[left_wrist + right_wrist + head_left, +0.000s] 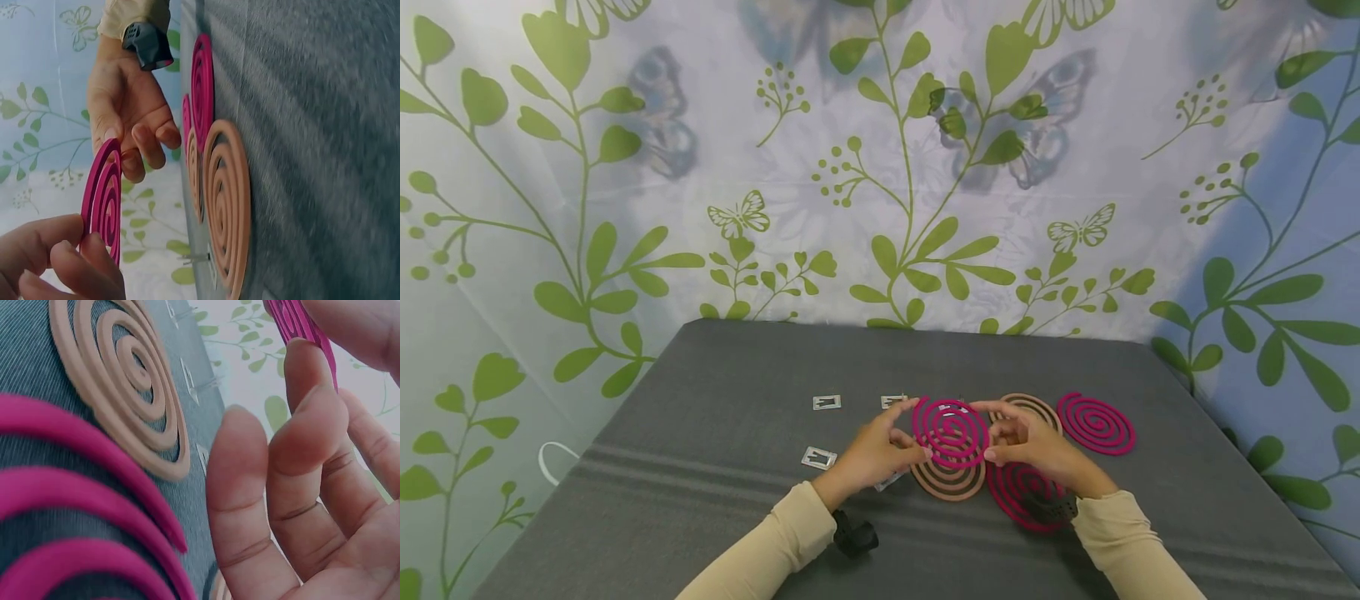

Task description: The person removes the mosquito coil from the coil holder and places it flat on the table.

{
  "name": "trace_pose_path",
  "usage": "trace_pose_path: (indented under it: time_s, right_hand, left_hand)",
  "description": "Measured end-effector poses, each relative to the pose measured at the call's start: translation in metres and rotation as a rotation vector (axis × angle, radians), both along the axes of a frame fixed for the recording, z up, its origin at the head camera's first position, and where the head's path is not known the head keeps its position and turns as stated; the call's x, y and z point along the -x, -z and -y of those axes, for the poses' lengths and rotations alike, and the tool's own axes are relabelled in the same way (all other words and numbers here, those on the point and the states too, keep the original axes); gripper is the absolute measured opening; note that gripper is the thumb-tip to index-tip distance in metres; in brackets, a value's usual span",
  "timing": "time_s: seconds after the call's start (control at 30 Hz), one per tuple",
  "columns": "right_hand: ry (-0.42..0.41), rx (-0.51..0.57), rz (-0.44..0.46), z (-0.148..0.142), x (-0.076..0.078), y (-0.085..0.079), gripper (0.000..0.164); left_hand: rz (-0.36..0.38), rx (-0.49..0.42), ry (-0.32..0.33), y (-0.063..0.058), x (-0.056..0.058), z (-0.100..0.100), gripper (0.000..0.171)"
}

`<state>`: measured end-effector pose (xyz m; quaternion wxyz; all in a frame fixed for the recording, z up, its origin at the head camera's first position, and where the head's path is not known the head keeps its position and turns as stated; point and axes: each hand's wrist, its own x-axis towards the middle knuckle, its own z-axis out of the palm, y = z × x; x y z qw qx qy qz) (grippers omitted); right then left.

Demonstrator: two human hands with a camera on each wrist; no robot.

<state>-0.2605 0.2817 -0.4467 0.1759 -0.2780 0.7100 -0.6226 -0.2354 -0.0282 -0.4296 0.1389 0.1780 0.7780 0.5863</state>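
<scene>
Both hands raise a pink mosquito coil [952, 430] above the table, its flat face toward the head camera. At its left edge the left hand [874, 450] pinches it between thumb and fingers. My right hand [1043, 446] grips the right edge with thumb and fingertips, the other fingers loosely curled. In the left wrist view the coil [89, 200] appears nearly edge-on. Directly below it lies a tan coil [949, 496], partly covered from the head camera. Another pink coil [1026, 518] rests beneath the right hand, partly hidden by the wrist.
A second tan coil [1033, 402] lies behind the right hand, and a pink coil [1097, 423] at the far right. Several small metal coil stands [827, 402] lie on the grey table [730, 375], left and behind. A patterned curtain [805, 208] hangs at the back.
</scene>
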Motion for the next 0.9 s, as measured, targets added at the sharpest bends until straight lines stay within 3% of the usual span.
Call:
trace_pose_path:
  time_s: [0.23, 0.8, 0.9]
  right_hand:
    - [0.022, -0.045, -0.009, -0.014, -0.007, 0.001, 0.069]
    - [-0.057, 0.028, 0.062, -0.054, -0.016, 0.004, 0.071]
    - [-0.072, 0.049, 0.08, -0.061, -0.017, 0.003, 0.071]
  left_hand:
    - [0.029, -0.023, 0.008, 0.003, -0.004, -0.014, 0.08]
    - [0.066, -0.102, 0.061, 0.011, -0.006, -0.051, 0.076]
    - [0.039, -0.093, 0.066, 0.012, -0.008, -0.057, 0.076]
